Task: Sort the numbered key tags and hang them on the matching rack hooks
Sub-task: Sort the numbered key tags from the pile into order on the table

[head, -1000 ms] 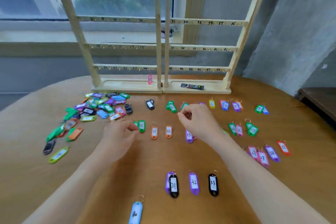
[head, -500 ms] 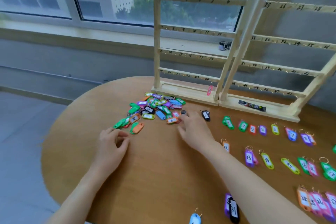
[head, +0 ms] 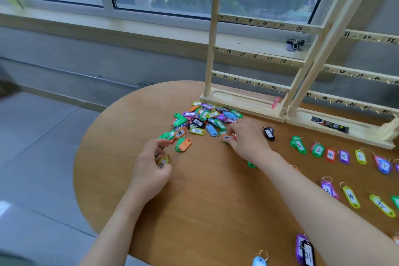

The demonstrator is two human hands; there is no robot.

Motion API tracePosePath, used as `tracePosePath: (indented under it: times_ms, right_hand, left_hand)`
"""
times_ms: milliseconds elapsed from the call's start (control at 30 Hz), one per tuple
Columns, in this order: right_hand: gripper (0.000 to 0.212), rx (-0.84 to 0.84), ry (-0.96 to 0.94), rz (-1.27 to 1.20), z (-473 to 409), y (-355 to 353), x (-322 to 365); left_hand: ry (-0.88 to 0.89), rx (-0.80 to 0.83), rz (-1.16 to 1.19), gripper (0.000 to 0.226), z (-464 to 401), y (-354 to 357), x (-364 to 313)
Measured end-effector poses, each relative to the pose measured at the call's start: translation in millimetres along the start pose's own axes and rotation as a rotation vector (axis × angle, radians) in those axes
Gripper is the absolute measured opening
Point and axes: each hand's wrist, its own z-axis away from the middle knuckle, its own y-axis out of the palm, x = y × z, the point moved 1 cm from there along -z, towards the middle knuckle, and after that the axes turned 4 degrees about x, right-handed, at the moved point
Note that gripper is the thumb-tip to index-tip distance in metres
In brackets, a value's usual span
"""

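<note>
Head view, looking down across the round wooden worktop (head: pixel 216 211). The left hand (head: pixel 151 168) is curled in, fingers pinching a yellow tag (head: pixel 162 162) with a handwritten number, right at the near edge of the unsorted pile (head: pixel 203 121). The right hand (head: pixel 248 142) is over on the pile's right side, thumb and fingers closed on an orange tag (head: pixel 226 137) lying at the heap's fringe. That heap is a jumble of green, blue, purple, black and orange tags, overlapping, just in front of the rack's base.

The wooden rack (head: pixel 254 58) stands upright at the far side of the worktop, rails numbered by hand from 1 upward, and one pink tag (head: pixel 276 102) hangs by its lower right post. A second rack section (head: pixel 356 75) joins on the right.

Right of the hands, a sorted row (head: pixel 330 154) runs in order, tags apart, with a black tag (head: pixel 268 133) just beside the right hand. More tags lie nearer the front edge, including a black one marked 31 (head: pixel 308 254).
</note>
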Motion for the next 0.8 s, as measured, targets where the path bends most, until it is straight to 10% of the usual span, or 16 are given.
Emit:
tracePosePath:
  times_ms: [367,800]
  right_hand:
    - [0.013,0.113,0.056,-0.829,47.0,-21.2,29.1]
    - [0.015,0.114,0.138,-0.924,100.9,-36.3,16.8]
  left_hand:
    - [-0.055,0.009,-0.316,0.051,-1.4,1.9,4.2]
    - [-0.213,-0.104,-0.555,0.012,8.0,4.7,-2.5]
